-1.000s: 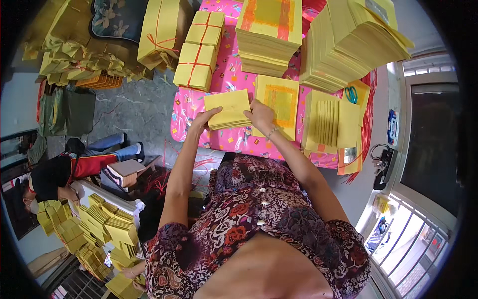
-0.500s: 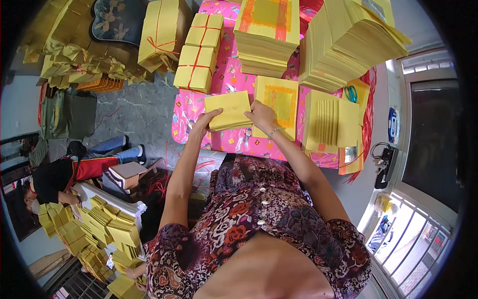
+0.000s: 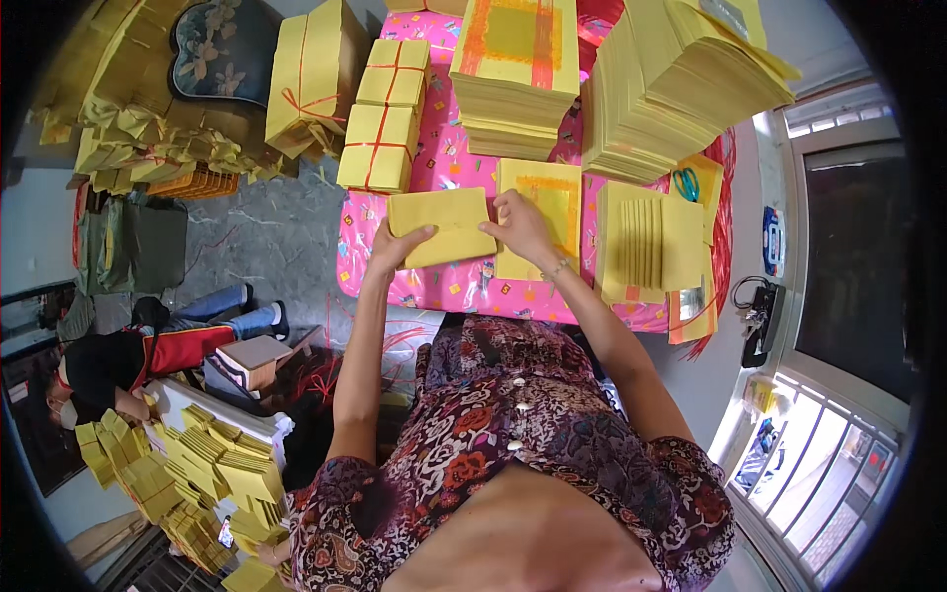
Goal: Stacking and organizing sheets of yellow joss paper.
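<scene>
A folded packet of yellow paper (image 3: 444, 225) is held over the pink patterned table cover (image 3: 449, 288). My left hand (image 3: 398, 249) is closed on its left end, thumb lying on top and fingers hidden beneath. My right hand (image 3: 523, 233) is closed at the right end, with the thumb pressed to the packet's edge and the other fingers curled. Just right of the packet, partly under my right hand, lies yellow paper with a gold square and orange border (image 3: 560, 202). Further right sits a row of overlapping folded yellow packets (image 3: 643, 237).
Tall yellow paper stacks (image 3: 513, 104) stand at the back, beside bundles tied with red string (image 3: 380, 143). Teal-handled scissors (image 3: 686, 184) and red strands (image 3: 727, 227) lie at the right. At lower left, another person (image 3: 109, 370) is beside a table heaped with yellow packets (image 3: 212, 444).
The packet has shifted slightly left, and its near edge now shows fewer separate layers. My right hand's fingers have curled up off its top, with the thumb staying at the edge.
</scene>
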`<action>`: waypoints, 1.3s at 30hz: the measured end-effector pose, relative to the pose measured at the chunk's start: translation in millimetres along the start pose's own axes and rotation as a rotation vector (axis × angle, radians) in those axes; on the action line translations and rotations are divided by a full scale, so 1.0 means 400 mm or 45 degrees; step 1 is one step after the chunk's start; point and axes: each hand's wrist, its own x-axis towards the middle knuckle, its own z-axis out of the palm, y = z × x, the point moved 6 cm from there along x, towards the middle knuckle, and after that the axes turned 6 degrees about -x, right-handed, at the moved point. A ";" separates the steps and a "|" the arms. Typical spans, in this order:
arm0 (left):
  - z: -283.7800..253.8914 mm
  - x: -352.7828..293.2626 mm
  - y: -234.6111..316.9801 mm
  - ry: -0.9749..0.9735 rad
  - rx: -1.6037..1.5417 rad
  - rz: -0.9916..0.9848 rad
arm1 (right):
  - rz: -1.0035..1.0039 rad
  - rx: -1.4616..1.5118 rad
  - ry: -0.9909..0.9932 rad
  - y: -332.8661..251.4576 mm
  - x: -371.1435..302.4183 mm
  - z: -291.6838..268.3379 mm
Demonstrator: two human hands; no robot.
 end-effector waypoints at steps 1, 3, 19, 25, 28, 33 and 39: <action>0.002 -0.008 0.011 0.004 -0.001 0.002 | -0.044 0.059 0.021 -0.023 -0.009 -0.026; 0.012 -0.026 0.081 0.121 0.554 0.387 | -0.240 0.098 0.107 -0.056 -0.030 -0.074; 0.529 -0.087 0.252 -0.379 1.497 1.077 | -0.404 0.767 0.098 0.106 -0.176 -0.217; 0.420 -0.063 0.110 -0.222 0.914 0.785 | -0.325 1.071 0.071 0.154 -0.188 -0.224; 0.413 -0.020 0.022 -0.309 0.774 0.619 | -0.340 1.058 0.058 0.159 -0.182 -0.220; 0.412 0.053 0.015 -0.431 0.626 0.672 | -0.405 1.101 0.028 0.147 -0.163 -0.199; 0.392 0.089 -0.011 -0.424 0.799 0.783 | -0.413 1.029 -0.002 0.163 -0.136 -0.173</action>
